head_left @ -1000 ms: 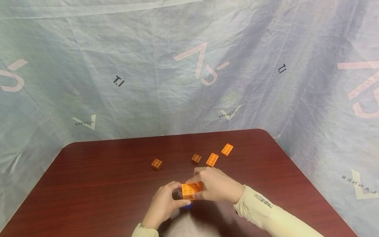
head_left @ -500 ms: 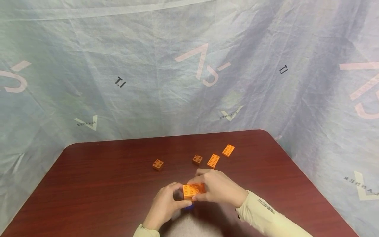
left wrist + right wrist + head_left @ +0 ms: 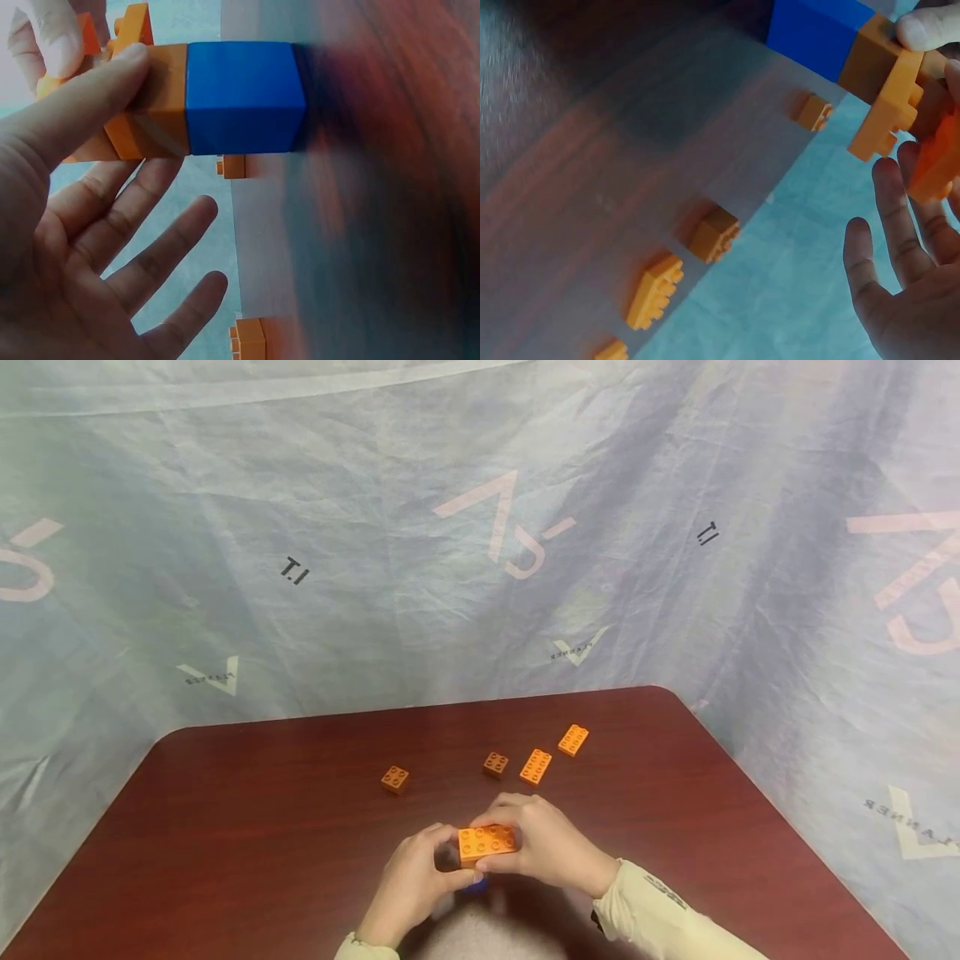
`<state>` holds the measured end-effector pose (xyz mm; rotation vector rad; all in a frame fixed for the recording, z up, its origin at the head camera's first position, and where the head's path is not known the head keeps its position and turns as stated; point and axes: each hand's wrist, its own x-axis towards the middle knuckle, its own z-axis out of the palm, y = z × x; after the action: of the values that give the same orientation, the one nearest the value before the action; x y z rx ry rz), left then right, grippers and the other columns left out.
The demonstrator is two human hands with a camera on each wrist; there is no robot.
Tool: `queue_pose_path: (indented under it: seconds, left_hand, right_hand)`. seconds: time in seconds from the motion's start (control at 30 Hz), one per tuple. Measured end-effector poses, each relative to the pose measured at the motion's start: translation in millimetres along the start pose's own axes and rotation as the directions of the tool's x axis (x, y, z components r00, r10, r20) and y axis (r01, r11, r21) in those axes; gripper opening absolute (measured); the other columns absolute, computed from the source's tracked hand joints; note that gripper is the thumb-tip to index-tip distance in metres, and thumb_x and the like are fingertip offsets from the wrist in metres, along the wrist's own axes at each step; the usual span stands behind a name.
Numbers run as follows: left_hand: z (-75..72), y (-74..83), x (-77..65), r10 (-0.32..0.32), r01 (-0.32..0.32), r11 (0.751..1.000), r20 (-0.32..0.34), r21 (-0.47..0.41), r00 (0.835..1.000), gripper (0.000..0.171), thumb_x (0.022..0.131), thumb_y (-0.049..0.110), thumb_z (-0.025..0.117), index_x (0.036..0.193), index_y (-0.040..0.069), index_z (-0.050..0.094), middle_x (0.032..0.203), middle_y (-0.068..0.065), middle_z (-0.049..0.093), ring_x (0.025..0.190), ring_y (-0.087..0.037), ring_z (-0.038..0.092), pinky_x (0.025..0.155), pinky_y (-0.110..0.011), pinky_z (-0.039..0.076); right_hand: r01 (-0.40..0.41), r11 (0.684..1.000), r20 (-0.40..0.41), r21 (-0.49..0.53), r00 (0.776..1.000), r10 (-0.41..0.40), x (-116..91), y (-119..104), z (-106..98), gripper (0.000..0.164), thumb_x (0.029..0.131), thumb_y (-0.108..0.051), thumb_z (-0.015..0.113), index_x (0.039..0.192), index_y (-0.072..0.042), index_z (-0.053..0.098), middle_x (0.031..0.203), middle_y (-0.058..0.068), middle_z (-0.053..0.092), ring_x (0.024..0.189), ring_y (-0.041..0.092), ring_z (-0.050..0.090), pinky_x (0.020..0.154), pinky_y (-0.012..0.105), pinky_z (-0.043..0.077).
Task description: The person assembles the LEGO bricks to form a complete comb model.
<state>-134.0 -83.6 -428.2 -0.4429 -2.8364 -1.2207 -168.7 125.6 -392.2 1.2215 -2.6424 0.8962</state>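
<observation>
A tower of building bricks stands upright near the front of the table. Its base is a blue brick (image 3: 244, 97); above it come a brown brick (image 3: 166, 67), a thin orange brick (image 3: 889, 109) jutting sideways and more brown. On top, an orange eight-stud brick (image 3: 486, 841) faces up in the head view. My left hand (image 3: 411, 878) holds the tower from the left, its thumb on the brown part and its lower fingers spread. From the right, my right hand (image 3: 551, 843) pinches the top orange brick between thumb and fingers. The blue base is mostly hidden in the head view.
Behind the hands lie two brown four-stud bricks, the left one (image 3: 395, 779) apart from the middle one (image 3: 495, 765). Two thin orange bricks lie to their right, one nearer (image 3: 536, 767) and one farther (image 3: 573, 740). A printed cloth (image 3: 390, 568) hangs behind the table's far edge.
My right fingers have shifted on the top orange brick, so more of its studs show now. My left hand keeps its hold on the tower. The loose bricks lie as before.
</observation>
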Motion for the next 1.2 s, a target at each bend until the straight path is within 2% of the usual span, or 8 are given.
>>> queue_pose_path:
  seconds: [0.17,0.37,0.7,0.8,0.9,1.0,1.1,1.2]
  left_hand:
    - [0.5,0.8,-0.3,0.011,-0.011,1.0,0.002,0.017,1.0,0.041,0.078,0.038,0.088,0.106,0.014,0.072,0.097,0.01,0.065,0.084,-0.013,0.058,0.073,-0.037,0.05]
    - [1.8,0.8,0.6,0.039,-0.039,0.999,0.016,-0.007,0.999,0.04,0.079,0.035,0.088,0.108,0.013,0.071,0.095,0.009,0.063,0.079,-0.011,0.054,0.069,-0.031,0.048]
    - [1.9,1.2,-1.2,0.072,-0.072,0.997,0.026,-0.016,0.997,0.042,0.081,0.032,0.086,0.112,0.011,0.068,0.094,0.006,0.059,0.079,-0.013,0.053,0.067,-0.028,0.045]
    - [-0.4,0.9,0.0,0.084,-0.084,0.996,0.047,-0.002,0.995,0.045,0.082,0.033,0.086,0.115,0.01,0.067,0.098,0.004,0.062,0.083,-0.016,0.057,0.072,-0.033,0.049]
    - [-5.4,0.3,1.1,0.081,-0.081,0.997,0.09,-0.007,0.993,0.049,0.082,0.033,0.086,0.119,0.007,0.066,0.106,-0.001,0.066,0.093,-0.023,0.062,0.081,-0.044,0.054]
    - [-11.3,-1.1,1.7,0.068,-0.063,0.997,0.144,-0.038,0.987,0.053,0.082,0.03,0.086,0.124,0.005,0.065,0.112,-0.006,0.067,0.101,-0.029,0.064,0.086,-0.054,0.054]
    - [-15.7,-2.6,1.7,0.057,-0.047,0.997,0.182,-0.057,0.982,0.055,0.082,0.027,0.086,0.127,0.004,0.063,0.113,-0.006,0.066,0.102,-0.03,0.063,0.086,-0.055,0.053]
    - [-18.0,-3.4,1.5,0.059,-0.051,0.998,0.19,-0.046,0.98,0.055,0.082,0.028,0.086,0.127,0.004,0.064,0.113,-0.005,0.066,0.1,-0.029,0.063,0.085,-0.055,0.054]
  right_hand:
    - [-0.024,0.998,-0.002,0.061,1.0,0.025,0.1,1.3,2.7,0.03,0.079,-0.022,0.089,0.106,-0.017,0.076,0.093,-0.013,0.065,0.081,0.0,0.056,0.071,0.022,0.053]
    - [-0.053,0.996,0.005,0.075,0.999,0.053,-0.2,2.5,3.2,0.032,0.077,-0.022,0.09,0.105,-0.016,0.076,0.092,-0.014,0.066,0.079,0.0,0.056,0.07,0.022,0.053]
    - [-0.057,0.992,0.012,0.115,0.998,0.056,-1.5,4.8,3.6,0.031,0.08,-0.023,0.088,0.108,-0.016,0.076,0.095,-0.013,0.067,0.081,0.0,0.057,0.071,0.024,0.053]
    - [-0.062,0.991,0.013,0.115,0.998,0.061,-1.5,5.6,3.7,0.031,0.08,-0.023,0.088,0.108,-0.016,0.076,0.095,-0.013,0.066,0.081,0.0,0.057,0.072,0.024,0.054]
    - [-0.069,0.99,0.016,0.124,0.998,0.068,-1.8,6.5,4.2,0.032,0.08,-0.023,0.089,0.108,-0.016,0.076,0.094,-0.013,0.066,0.081,0.001,0.057,0.072,0.024,0.053]
    - [-0.074,0.988,0.02,0.138,0.997,0.072,-2.3,7.2,4.8,0.032,0.081,-0.025,0.088,0.109,-0.017,0.076,0.094,-0.014,0.066,0.081,0.001,0.056,0.072,0.022,0.051]
    - [-0.076,0.986,0.023,0.147,0.997,0.074,-2.6,7.4,5.1,0.032,0.082,-0.029,0.088,0.109,-0.018,0.076,0.094,-0.014,0.066,0.08,0.001,0.056,0.072,0.022,0.051]
    - [-0.078,0.986,0.025,0.147,0.997,0.075,-2.8,7.2,5.1,0.032,0.082,-0.03,0.087,0.11,-0.019,0.076,0.095,-0.015,0.066,0.081,0.002,0.056,0.072,0.023,0.051]
